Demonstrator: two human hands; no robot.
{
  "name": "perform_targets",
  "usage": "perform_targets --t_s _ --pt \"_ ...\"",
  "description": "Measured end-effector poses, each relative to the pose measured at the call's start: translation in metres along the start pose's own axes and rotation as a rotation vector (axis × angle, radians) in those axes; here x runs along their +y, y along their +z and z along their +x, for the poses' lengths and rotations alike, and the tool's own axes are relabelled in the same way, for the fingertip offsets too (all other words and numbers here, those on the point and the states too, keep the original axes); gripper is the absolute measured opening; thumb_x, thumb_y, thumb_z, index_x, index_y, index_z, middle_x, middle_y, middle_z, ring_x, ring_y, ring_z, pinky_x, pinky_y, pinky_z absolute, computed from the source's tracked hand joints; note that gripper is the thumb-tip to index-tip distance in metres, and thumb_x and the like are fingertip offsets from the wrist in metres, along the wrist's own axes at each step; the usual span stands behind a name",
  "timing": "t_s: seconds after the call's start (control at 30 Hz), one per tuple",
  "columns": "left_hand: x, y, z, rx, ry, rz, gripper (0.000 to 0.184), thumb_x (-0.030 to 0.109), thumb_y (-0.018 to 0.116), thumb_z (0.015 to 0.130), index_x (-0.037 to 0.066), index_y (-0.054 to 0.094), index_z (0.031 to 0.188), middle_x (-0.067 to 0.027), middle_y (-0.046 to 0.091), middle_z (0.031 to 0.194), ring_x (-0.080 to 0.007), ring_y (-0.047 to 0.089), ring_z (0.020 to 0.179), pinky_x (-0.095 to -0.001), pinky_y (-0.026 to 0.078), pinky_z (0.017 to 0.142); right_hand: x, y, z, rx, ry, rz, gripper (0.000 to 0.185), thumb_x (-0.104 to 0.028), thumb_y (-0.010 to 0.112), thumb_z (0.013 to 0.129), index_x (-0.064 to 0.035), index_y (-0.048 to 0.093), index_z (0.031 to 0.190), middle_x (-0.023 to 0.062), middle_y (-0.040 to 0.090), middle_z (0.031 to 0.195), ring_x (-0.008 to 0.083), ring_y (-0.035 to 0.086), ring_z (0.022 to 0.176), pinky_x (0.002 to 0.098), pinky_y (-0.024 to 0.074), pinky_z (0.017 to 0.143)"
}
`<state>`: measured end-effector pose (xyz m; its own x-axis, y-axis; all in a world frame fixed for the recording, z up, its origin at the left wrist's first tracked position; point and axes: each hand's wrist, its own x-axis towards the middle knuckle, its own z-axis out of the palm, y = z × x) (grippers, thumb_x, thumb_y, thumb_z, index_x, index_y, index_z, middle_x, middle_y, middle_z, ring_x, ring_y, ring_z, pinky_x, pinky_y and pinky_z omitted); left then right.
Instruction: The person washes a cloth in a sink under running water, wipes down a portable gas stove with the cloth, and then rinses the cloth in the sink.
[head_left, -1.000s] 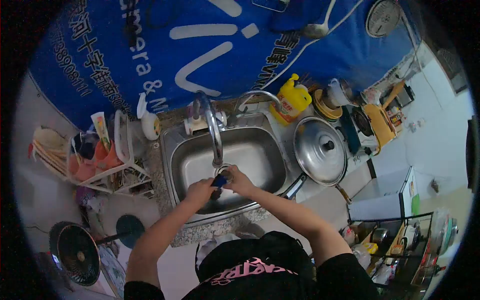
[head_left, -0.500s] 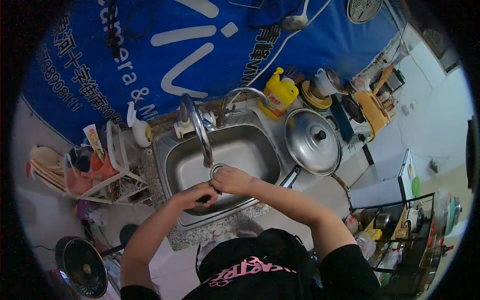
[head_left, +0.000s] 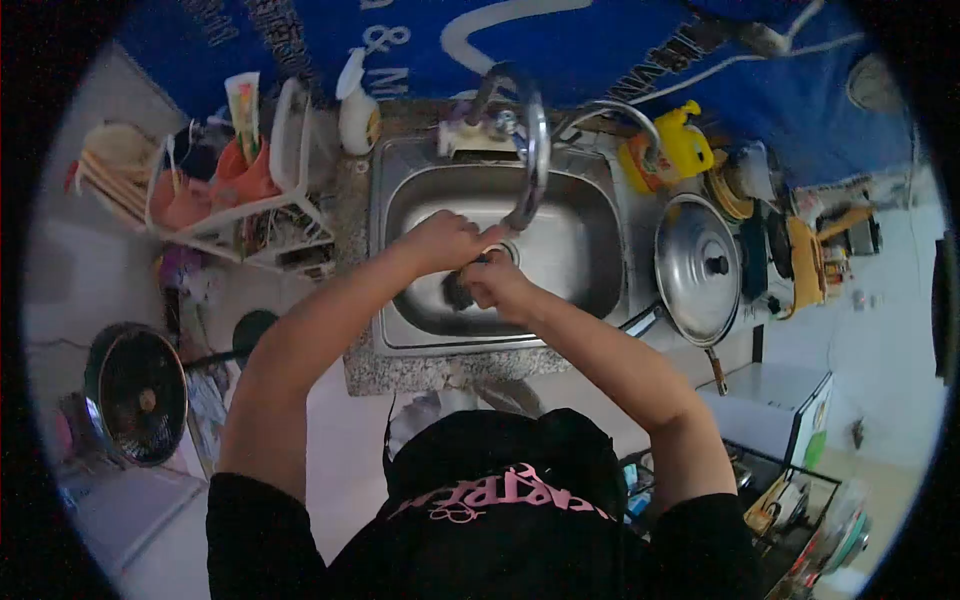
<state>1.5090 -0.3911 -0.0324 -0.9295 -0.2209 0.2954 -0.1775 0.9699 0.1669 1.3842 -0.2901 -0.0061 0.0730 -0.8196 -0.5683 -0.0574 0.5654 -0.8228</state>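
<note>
Both of my hands are close together inside the stainless steel sink (head_left: pixel 590 250), just below the curved faucet (head_left: pixel 540 150). My left hand (head_left: pixel 447 242) is closed, its fingertips near the faucet's mouth and the drain. My right hand (head_left: pixel 503 287) is curled closed slightly lower and to the right, almost touching the left. A small dark object (head_left: pixel 457 292) shows beside the right fingers and under the left hand. Its kind cannot be made out, and my fingers hide part of it. No water stream is clearly visible.
A white rack (head_left: pixel 250 220) with orange cups stands left of the sink, near a white spray bottle (head_left: pixel 357 115). On the right are a yellow jug (head_left: pixel 675 150) and a lidded pan (head_left: pixel 697 265). A fan (head_left: pixel 140 395) stands at lower left.
The view has shifted, so the sink appears higher and farther right. My left hand has moved up beside the faucet mouth; my right hand is now lower, near the dark object.
</note>
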Motion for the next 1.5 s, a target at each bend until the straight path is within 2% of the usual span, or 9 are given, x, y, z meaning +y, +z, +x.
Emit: perform_targets --t_s 0.17,0.63,0.77,0.9,0.97,1.03,1.27,1.33,1.5 --pt "-0.004 0.003 -0.002 0.193 0.070 0.021 0.028 0.023 0.051 0.078 0.013 0.050 0.103 -0.0047 0.060 0.065 -0.0254 0.063 0.063 -0.0376 0.048 0.054 -0.009 0.007 -0.006 -0.378 0.295 0.871 0.031 -0.006 0.051 0.080 -0.0174 0.033 0.059 -0.0068 0.026 0.049 0.0068 0.021 0.038 0.0263 0.0214 0.044" --pt "-0.004 0.022 -0.006 0.322 -0.025 -0.259 0.020 0.018 0.059 0.073 0.016 0.055 0.093 -0.0052 0.060 0.072 -0.0249 0.061 0.071 -0.0383 0.048 0.062 0.014 -0.005 0.002 -0.662 0.254 1.158 0.019 -0.022 0.051 0.088 -0.0121 0.048 0.073 -0.0042 0.037 0.055 0.0103 0.030 0.042 0.0259 0.0303 0.048" --pt "0.012 0.030 -0.013 0.125 -0.553 -0.084 0.026 0.023 0.064 0.074 0.015 0.054 0.097 -0.0069 0.061 0.078 -0.0270 0.061 0.077 -0.0400 0.047 0.066 -0.007 -0.047 0.002 0.156 -0.282 -0.971 0.037 -0.027 0.058 0.083 -0.0044 0.055 0.111 0.0106 0.062 0.095 0.0201 0.059 0.074 0.0285 0.0488 0.071" --pt "0.020 0.047 -0.028 0.016 -0.759 -0.812 0.045 0.033 0.072 0.071 0.015 0.054 0.108 -0.0157 0.063 0.099 -0.0303 0.061 0.093 -0.0417 0.047 0.080 0.029 -0.073 0.021 -0.049 -0.403 -0.063 0.040 -0.028 0.059 0.080 -0.0065 0.056 0.113 0.0156 0.061 0.100 0.0247 0.061 0.087 0.0341 0.0498 0.077" --pt "0.012 0.079 -0.040 -0.503 -0.804 -0.482 0.044 0.031 0.071 0.072 0.014 0.055 0.110 -0.0191 0.062 0.102 -0.0308 0.060 0.097 -0.0414 0.047 0.084 0.060 -0.069 0.028 0.251 -0.082 -1.332 0.032 -0.019 0.059 0.079 -0.0092 0.058 0.110 0.0187 0.060 0.096 0.0308 0.060 0.087 0.0338 0.0486 0.078" --pt "0.001 0.120 -0.044 -0.662 -0.810 -0.243 0.040 0.028 0.068 0.074 0.013 0.057 0.109 -0.0159 0.062 0.104 -0.0309 0.060 0.098 -0.0417 0.047 0.084 0.056 -0.053 0.014 0.399 0.049 -1.362 0.033 -0.014 0.059 0.079 -0.0068 0.057 0.111 0.0185 0.058 0.107 0.0289 0.060 0.090 0.0330 0.0469 0.079" --pt "0.031 0.069 -0.031 -0.198 -0.840 -0.524 0.044 0.013 0.063 0.071 0.011 0.051 0.113 -0.0163 0.061 0.103 -0.0320 0.058 0.098 -0.0418 0.046 0.082 0.072 -0.025 0.005 0.572 -0.377 -0.516 0.043 -0.020 0.063 0.081 -0.0079 0.050 0.120 0.0099 0.057 0.107 0.0226 0.056 0.096 0.0303 0.0455 0.081" --pt "0.051 0.066 -0.030 -0.012 -0.666 -0.719 0.046 0.011 0.063 0.070 0.010 0.050 0.114 -0.0159 0.060 0.104 -0.0300 0.057 0.099 -0.0405 0.046 0.082 0.058 -0.006 -0.011 0.382 -0.046 0.567 0.052 -0.023 0.067 0.080 -0.0137 0.046 0.126 0.0069 0.058 0.108 0.0219 0.054 0.100 0.0357 0.0453 0.081" --pt "0.088 -0.002 -0.014 0.387 -1.008 -2.117 0.035 0.018 0.059 0.073 0.007 0.055 0.106 -0.0049 0.060 0.103 -0.0197 0.055 0.099 -0.0314 0.042 0.086 0.045 0.014 -0.033 0.274 -0.242 0.750 0.041 -0.020 0.061 0.086 -0.0111 0.050 0.124 0.0046 0.057 0.111 0.0166 0.054 0.100 0.0315 0.0453 0.081"
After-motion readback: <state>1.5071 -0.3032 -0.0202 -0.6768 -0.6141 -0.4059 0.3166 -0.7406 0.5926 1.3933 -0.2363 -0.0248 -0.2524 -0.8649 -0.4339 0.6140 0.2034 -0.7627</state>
